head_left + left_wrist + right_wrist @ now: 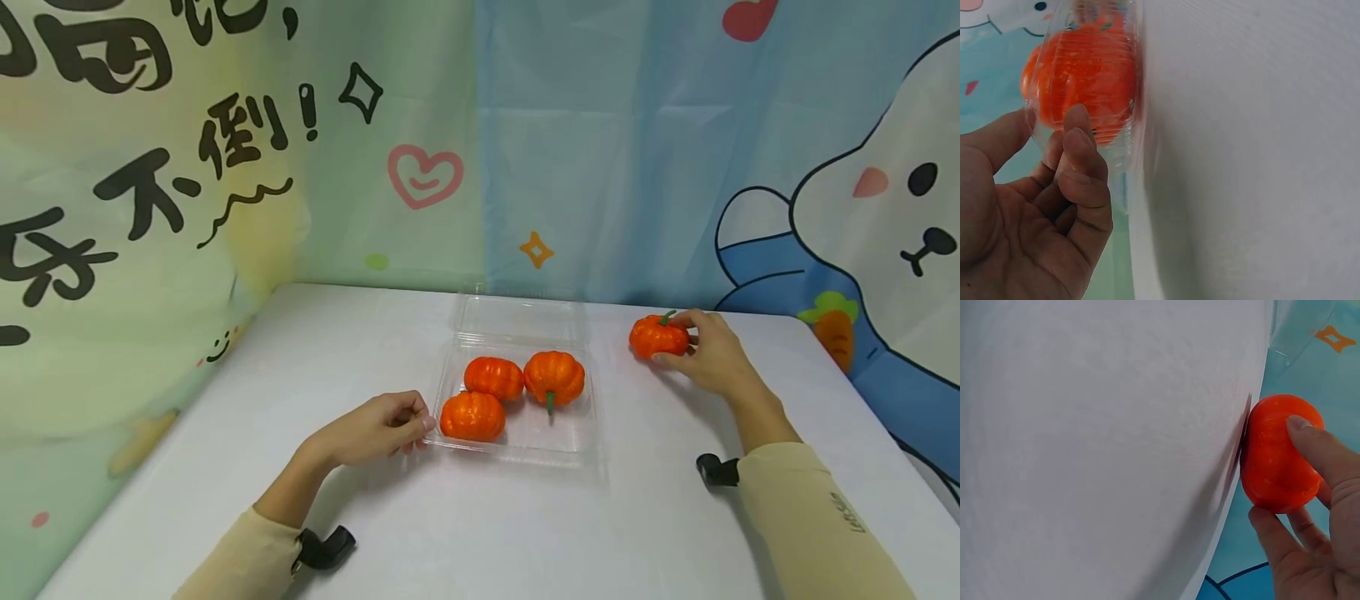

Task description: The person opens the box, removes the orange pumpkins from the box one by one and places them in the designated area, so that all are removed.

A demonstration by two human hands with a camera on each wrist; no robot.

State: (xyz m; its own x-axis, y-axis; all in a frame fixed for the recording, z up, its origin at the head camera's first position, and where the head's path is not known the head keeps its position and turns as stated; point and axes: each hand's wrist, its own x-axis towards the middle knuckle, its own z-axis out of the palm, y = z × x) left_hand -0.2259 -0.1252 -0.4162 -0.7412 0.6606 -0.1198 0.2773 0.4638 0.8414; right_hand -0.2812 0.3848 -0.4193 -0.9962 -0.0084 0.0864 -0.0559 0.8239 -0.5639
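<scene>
The 2 arms (pixel 802 508) stretch forward, the left grip (pixel 377 428) pinching, the right grip (pixel 712 352) curled and farther out.

A white table (pixel 637 517) with a rounded right rear corner carries 1 clear plastic container (pixel 536 429) near its middle, the hinged lid (pixel 517 320) folded open toward the rear edge. To the container's right, well apart, 1 orange pumpkin (pixel 654 337) with a green stem (pixel 667 317) appears to rest on the surface.

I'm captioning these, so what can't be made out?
Head view: sleeve lettering, too small to read fully; top left backdrop writing, cut off by the edge.
Left wrist view: surface of the nearest pumpkin, blurred behind the container wall.
Right wrist view: heel of the right hand, cut off by the edge.
</scene>
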